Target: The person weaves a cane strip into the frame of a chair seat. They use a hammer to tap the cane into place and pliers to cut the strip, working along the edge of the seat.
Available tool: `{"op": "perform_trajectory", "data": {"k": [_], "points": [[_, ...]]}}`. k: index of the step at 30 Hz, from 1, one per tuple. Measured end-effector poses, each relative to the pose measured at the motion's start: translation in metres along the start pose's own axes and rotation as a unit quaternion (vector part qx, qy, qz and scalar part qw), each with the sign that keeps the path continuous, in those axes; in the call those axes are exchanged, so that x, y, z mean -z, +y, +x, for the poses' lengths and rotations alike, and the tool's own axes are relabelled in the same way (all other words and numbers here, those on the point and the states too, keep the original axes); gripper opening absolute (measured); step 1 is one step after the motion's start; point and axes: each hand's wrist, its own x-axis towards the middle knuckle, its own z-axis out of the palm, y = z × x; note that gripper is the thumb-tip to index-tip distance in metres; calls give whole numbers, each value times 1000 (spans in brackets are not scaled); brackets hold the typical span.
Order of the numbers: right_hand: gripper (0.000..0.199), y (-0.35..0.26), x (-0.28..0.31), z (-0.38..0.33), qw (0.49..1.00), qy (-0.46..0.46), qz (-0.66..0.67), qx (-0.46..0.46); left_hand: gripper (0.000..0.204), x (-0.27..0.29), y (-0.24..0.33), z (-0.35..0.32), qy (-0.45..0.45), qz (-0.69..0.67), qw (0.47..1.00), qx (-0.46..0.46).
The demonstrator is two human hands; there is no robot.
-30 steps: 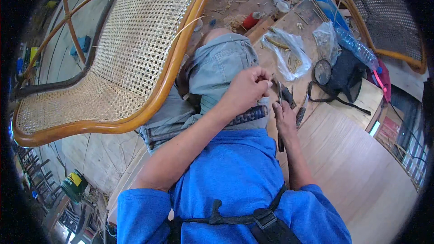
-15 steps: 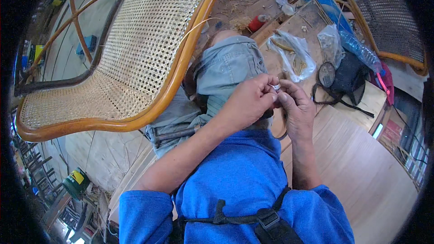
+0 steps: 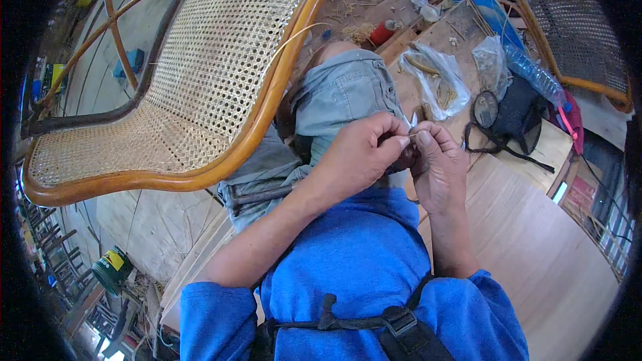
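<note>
My left hand (image 3: 358,157) and my right hand (image 3: 438,170) meet in front of my chest, above my lap in grey shorts (image 3: 341,93). Both pinch a thin pale cane strip (image 3: 409,121) between fingertips; only its short tip shows above the fingers. Something dark sits between the palms, too hidden to name. A wooden chair with a woven cane seat (image 3: 200,73) leans at my left, its curved orange rim (image 3: 267,113) close to my left forearm. A loose cane strand (image 3: 301,30) arcs off the rim.
A clear plastic bag of cane pieces (image 3: 438,80), a black pouch (image 3: 515,113), a plastic bottle (image 3: 535,73) and a red spool (image 3: 382,32) lie on the wooden boards ahead. A second cane chair (image 3: 568,33) stands at the upper right. A green can (image 3: 110,269) sits low left.
A second ago my right hand held a dark tool lower down, apart from the left. The hands have since come together and risen slightly, fingertips now pinching at one spot.
</note>
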Motion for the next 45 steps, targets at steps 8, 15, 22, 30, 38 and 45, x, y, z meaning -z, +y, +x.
{"op": "perform_trajectory", "data": {"k": [8, 15, 22, 30, 38, 45], "points": [[16, -3, 5, 5, 995, -59, 37, -77, 13, 2, -1, 1, -5, -37, 999, -2], [15, -4, 7, 18, 973, -115, 32, -199, 12, 7, -17, -6, 128, 230, 943, -202], [15, 23, -34, 37, 973, -156, -167, 29, 14, 39, -23, -17, 229, 201, 931, -204], [6, 26, -82, 60, 938, -196, -269, 99, 17, 102, -1, -23, 232, 338, 887, -210], [11, 61, -126, 73, 836, -253, -478, 92, 24, 206, 6, 7, 53, 409, 910, -36], [20, 85, -146, 85, 707, -298, -604, 214, 21, 217, 8, 11, 52, 381, 919, -83]]}}
